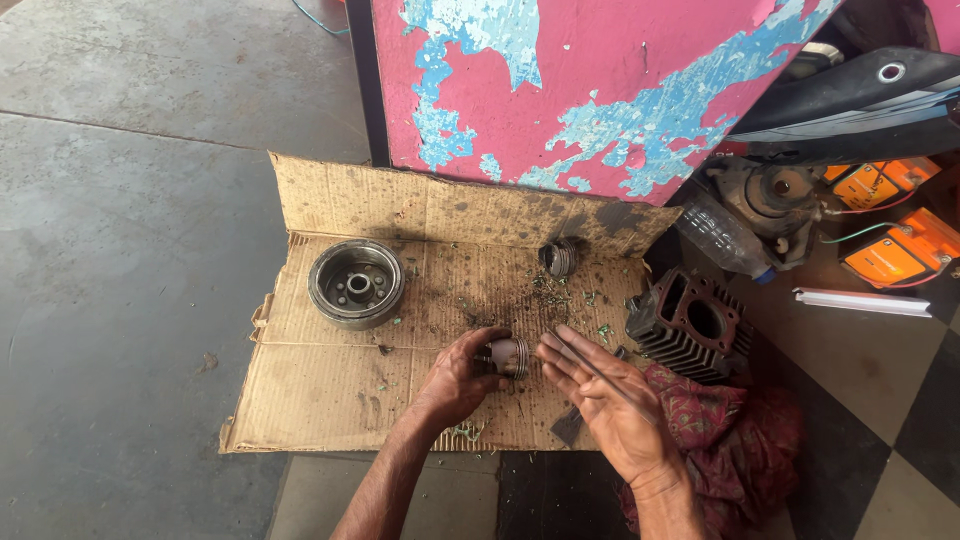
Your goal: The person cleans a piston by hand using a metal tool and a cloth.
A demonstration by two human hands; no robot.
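My left hand (pixel 455 378) grips a small metal piston (pixel 507 355) and holds it just above a stained sheet of cardboard (pixel 320 385). My right hand (pixel 600 400) is beside it, palm up, with a thin dark blade-like tool (pixel 590 368) lying across the fingers; its tip points toward the piston. A second piston-like metal part (pixel 559 257) lies farther back on the cardboard. A round metal flywheel (pixel 356 284) rests on the cardboard at the left. Small green and dark scrapings are scattered between them.
A finned engine cylinder block (pixel 693 325) sits right of the cardboard, above a red patterned cloth (pixel 725 430). A pink board with peeling blue paint (pixel 580 80) stands behind. Orange batteries (pixel 895 250), a plastic bottle (pixel 722 237) and an engine part (pixel 775 200) lie at the right.
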